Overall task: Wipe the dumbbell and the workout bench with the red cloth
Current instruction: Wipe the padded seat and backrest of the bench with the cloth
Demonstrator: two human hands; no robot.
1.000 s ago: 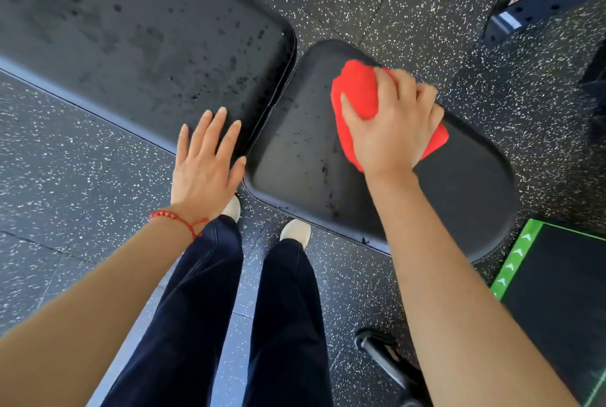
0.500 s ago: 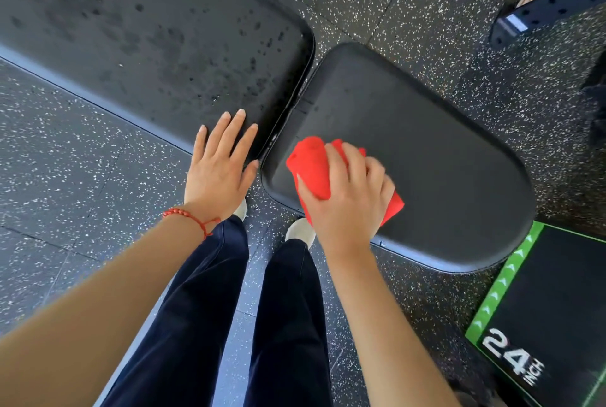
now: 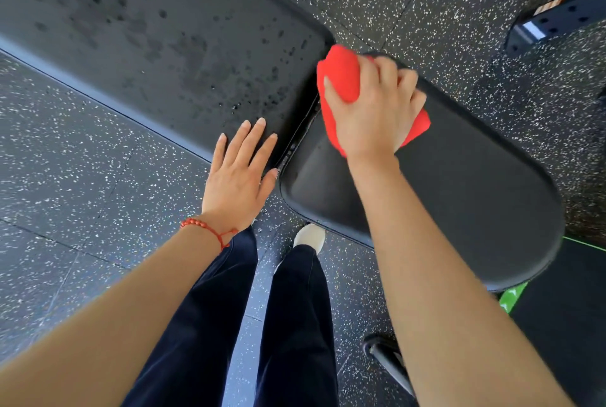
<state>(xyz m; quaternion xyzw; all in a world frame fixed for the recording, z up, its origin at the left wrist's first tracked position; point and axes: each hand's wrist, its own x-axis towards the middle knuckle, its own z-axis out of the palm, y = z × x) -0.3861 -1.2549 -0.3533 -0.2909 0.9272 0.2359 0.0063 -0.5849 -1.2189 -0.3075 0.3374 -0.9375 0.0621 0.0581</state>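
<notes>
Head view shows the right hand (image 3: 370, 111) gripping a crumpled red cloth (image 3: 341, 78) and pressing it on the black padded seat of the workout bench (image 3: 459, 183), near the gap to the long droplet-speckled back pad (image 3: 147, 29). Left hand (image 3: 241, 174) lies flat, fingers straight, on that pad's corner.

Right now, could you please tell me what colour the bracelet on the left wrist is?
Red: the beaded bracelet shows clearly in the head view.
</notes>
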